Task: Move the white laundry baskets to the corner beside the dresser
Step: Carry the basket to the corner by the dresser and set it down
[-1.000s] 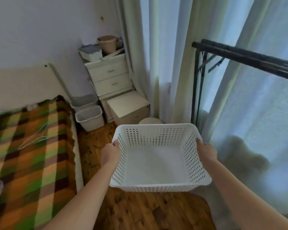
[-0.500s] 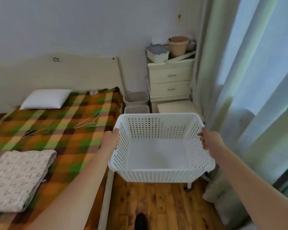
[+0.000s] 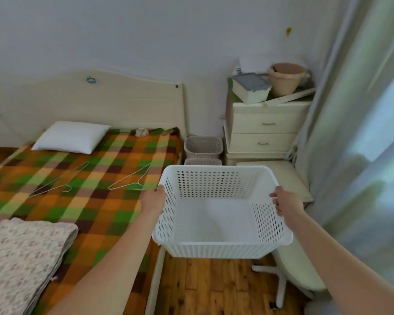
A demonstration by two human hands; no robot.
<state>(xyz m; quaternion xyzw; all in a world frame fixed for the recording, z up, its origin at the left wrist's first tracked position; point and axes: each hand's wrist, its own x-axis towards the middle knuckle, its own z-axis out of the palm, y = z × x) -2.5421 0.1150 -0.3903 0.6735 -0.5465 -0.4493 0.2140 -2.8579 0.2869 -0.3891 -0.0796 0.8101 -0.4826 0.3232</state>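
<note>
Grip: both hands clamp the white basket (image 3: pixel 218 214) by its side rims, left hand (image 3: pixel 154 201) on the left rim, right hand (image 3: pixel 286 204) on the right rim, fingers curled over the edges.
Basket: empty, perforated walls, held up off the wooden floor (image 3: pixel 205 285), open side up and roughly level, just right of the bed's edge.
Near left: folded patterned blanket (image 3: pixel 21 253) lies on the bed's near corner.
Near right: pale stool (image 3: pixel 298 269) on a white wheeled base stands under and right of the basket.
Bed: plaid cover (image 3: pixel 96 201) in green, orange and brown fills the left side.
Hangers: two wire hangers lie flat on the cover, right hanger (image 3: pixel 132 178) near the left hand, left hanger (image 3: pixel 62 180) further left.
Pillow: white pillow (image 3: pixel 72 137) sits at the far end, against the cream headboard (image 3: pixel 100 103).
Far centre: two more baskets (image 3: pixel 203 148) sit on the floor between bed and dresser, one behind the other, the nearer partly hidden by the held basket's far rim.
Dresser: cream drawers (image 3: pixel 264 130) stand against the far wall, right of those baskets.
On top: a lidded box (image 3: pixel 250 87) and a tan bucket (image 3: pixel 287 78) rest there.
Right side: pale curtain (image 3: pixel 355 133) hangs from top to floor.
</note>
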